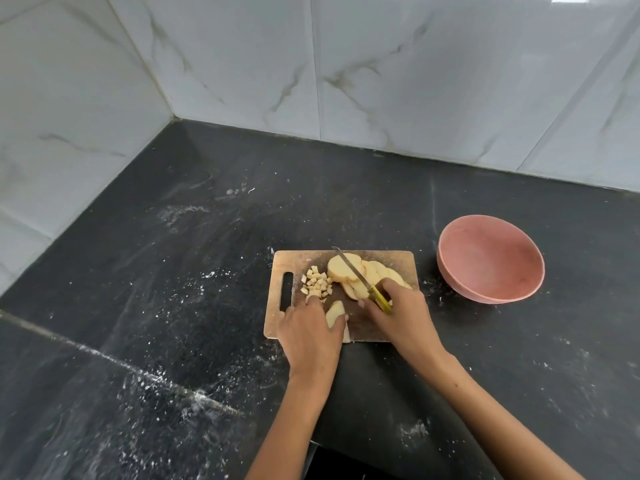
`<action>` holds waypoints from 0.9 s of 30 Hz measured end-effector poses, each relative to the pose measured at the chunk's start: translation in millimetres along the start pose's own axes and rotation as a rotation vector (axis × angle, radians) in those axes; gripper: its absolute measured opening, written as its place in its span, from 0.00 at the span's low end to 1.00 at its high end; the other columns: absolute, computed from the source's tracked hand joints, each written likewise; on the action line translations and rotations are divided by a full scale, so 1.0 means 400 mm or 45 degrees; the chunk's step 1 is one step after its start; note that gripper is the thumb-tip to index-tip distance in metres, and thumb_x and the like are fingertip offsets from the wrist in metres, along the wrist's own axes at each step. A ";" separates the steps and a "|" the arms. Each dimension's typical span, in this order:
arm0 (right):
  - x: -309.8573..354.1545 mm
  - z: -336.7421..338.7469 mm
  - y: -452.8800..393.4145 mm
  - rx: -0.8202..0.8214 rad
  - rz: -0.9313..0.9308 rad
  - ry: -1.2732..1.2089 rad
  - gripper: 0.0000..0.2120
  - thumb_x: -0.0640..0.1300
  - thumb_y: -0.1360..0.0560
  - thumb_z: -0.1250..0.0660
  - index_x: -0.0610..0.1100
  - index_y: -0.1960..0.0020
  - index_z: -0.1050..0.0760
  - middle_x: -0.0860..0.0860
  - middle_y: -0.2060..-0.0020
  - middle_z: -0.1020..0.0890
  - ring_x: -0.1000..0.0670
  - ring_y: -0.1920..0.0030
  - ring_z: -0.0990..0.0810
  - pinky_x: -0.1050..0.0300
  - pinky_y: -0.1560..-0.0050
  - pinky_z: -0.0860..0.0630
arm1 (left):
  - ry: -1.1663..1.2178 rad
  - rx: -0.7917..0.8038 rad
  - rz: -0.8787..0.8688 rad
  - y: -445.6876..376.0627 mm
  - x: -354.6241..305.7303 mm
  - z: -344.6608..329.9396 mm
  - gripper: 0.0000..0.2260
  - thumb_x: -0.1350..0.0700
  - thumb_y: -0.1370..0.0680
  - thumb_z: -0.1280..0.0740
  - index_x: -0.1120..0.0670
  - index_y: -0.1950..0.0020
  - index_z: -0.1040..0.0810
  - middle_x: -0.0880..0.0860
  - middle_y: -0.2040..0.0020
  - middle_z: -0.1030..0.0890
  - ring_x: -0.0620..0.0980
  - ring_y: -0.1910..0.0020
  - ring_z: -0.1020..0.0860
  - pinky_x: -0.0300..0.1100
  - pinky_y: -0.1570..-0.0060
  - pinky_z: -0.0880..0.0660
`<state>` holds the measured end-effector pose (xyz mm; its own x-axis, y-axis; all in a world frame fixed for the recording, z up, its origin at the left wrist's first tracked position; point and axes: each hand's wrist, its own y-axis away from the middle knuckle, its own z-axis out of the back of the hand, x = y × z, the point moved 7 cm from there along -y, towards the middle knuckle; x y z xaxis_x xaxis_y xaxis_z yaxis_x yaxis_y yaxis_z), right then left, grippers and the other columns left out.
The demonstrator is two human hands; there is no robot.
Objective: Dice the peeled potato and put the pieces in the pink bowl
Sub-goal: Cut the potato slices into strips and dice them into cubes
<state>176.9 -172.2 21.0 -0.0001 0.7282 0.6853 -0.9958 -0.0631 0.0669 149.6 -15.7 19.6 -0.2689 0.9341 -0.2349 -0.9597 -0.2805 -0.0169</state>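
My R hand (401,313) gripped the yellow handle of the knife (360,278), fingers curled round it. The blade ran up and to the left across the row of potato slices (349,270), its tip near the far edge of the wooden cutting board (384,259). Whether the blade touched the slices or sat just above them, I could not tell.

My L hand (310,329) lay on the near-left part of the board. The thumb pressed against a potato piece (335,313) at the near edge; the fingertips reached fwd to the pile of diced cubes (317,284). Fingers looked fairly straight; whether they pinched anything, I could not tell.

Potato status:
- Slices: overlapping, leaning in a row, centre to right of board.
- Diced cubes: small heap, left-centre of board, next to the handle slot (286,291).
- One uncut piece: near edge, under my L thumb.

The pink bowl (490,263) stood on the counter just beside the board's right end, apart from it. No pieces were visible inside.

The board sat on a dark stone countertop (173,271) w/ white specks and smears scattered over it. Marble-look wall tiles (242,64) met in a corner behind.
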 end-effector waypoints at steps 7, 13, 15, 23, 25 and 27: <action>-0.049 -0.003 0.062 0.191 -0.189 -0.195 0.11 0.49 0.22 0.36 0.43 0.58 0.29 0.48 0.70 0.22 0.54 0.79 0.24 0.61 0.77 0.28 | 0.285 0.167 -0.220 0.015 0.042 -0.013 0.20 0.42 0.33 0.25 0.44 0.42 0.21 0.41 0.48 0.23 0.42 0.47 0.29 0.36 0.53 0.35; -0.066 -0.024 0.111 0.347 -0.245 -0.209 0.13 0.50 0.19 0.42 0.44 0.59 0.33 0.44 0.68 0.21 0.53 0.79 0.26 0.59 0.78 0.28 | 0.351 0.147 -0.451 0.026 0.049 -0.006 0.12 0.51 0.30 0.25 0.46 0.47 0.16 0.42 0.50 0.21 0.40 0.52 0.32 0.34 0.55 0.37; -0.059 -0.030 0.122 0.372 -0.209 -0.137 0.13 0.50 0.19 0.42 0.44 0.59 0.34 0.45 0.68 0.22 0.51 0.77 0.25 0.56 0.76 0.27 | 0.368 0.112 -0.445 0.027 0.044 -0.008 0.10 0.51 0.30 0.25 0.47 0.49 0.15 0.42 0.50 0.20 0.41 0.52 0.31 0.35 0.55 0.36; -0.021 -0.049 0.119 0.405 -0.055 0.102 0.08 0.47 0.18 0.47 0.45 0.54 0.36 0.52 0.66 0.26 0.53 0.67 0.28 0.55 0.65 0.32 | 0.389 -0.013 -0.339 0.039 0.028 -0.016 0.09 0.50 0.31 0.24 0.50 0.52 0.14 0.45 0.52 0.20 0.45 0.51 0.26 0.38 0.57 0.30; -0.014 -0.053 0.116 0.433 -0.068 0.105 0.09 0.47 0.17 0.49 0.45 0.53 0.36 0.51 0.66 0.26 0.52 0.66 0.28 0.52 0.62 0.30 | 0.384 -0.051 -0.316 0.044 0.020 -0.016 0.09 0.51 0.31 0.24 0.51 0.53 0.14 0.46 0.51 0.19 0.46 0.50 0.25 0.40 0.58 0.28; -0.006 -0.055 0.114 0.447 -0.070 0.126 0.10 0.48 0.17 0.50 0.45 0.53 0.37 0.51 0.66 0.26 0.50 0.64 0.26 0.49 0.59 0.27 | 0.401 -0.057 -0.312 0.050 0.014 -0.021 0.09 0.52 0.29 0.25 0.52 0.51 0.15 0.47 0.49 0.19 0.47 0.47 0.25 0.42 0.57 0.26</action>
<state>129.6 -161.8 6.3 0.0265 0.7985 0.6014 -0.9024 -0.2397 0.3580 129.8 -18.1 9.7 0.0126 0.8632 -0.5046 -0.9860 -0.0732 -0.1499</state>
